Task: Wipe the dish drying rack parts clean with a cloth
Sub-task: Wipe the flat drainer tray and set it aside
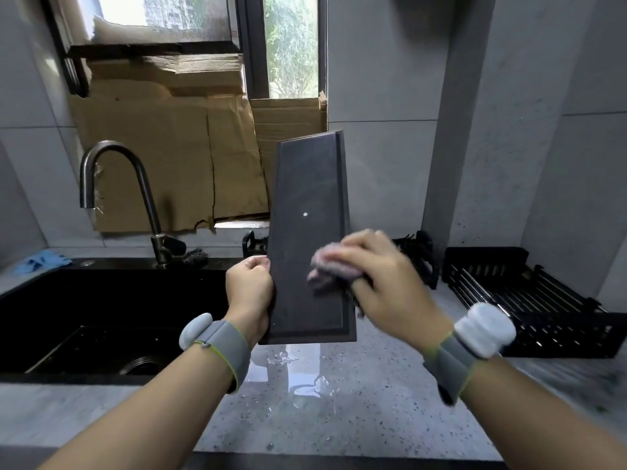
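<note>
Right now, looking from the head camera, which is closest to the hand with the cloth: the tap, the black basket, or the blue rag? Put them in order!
Measured from the right hand:
1. The black basket, on the counter just to its right.
2. The tap, behind the sink, off to the left.
3. The blue rag, at the far left corner of the counter.

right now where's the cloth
In the head view the cloth is right of centre, bunched under the right hand and pressed on the dark tray the left hand holds upright.
</note>
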`<state>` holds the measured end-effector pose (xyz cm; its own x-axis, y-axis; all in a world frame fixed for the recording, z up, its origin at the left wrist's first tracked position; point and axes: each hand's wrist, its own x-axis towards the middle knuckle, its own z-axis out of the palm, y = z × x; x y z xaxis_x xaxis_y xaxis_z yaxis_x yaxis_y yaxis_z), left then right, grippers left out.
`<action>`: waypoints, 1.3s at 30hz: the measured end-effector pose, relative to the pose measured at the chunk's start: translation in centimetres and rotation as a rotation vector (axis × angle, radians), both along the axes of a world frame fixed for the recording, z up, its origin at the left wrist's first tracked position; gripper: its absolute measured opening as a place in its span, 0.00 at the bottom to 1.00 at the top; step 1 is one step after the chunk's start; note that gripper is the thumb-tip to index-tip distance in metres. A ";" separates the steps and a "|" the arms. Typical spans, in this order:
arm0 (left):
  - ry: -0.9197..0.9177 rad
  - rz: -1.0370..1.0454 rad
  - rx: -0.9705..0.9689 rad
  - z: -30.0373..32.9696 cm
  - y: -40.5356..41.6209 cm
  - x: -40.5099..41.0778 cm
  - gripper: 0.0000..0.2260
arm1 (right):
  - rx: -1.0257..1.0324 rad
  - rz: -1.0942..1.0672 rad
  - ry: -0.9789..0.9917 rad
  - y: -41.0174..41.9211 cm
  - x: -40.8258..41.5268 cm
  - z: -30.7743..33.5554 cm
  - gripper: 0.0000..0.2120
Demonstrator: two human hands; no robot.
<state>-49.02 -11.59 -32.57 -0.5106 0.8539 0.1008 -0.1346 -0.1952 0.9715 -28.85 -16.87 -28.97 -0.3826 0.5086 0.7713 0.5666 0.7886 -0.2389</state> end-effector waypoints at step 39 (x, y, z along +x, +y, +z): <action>-0.169 -0.024 0.042 0.9 -0.9 2.7 0.14 | -0.207 -0.122 0.050 -3.5 -4.7 -7.5 0.23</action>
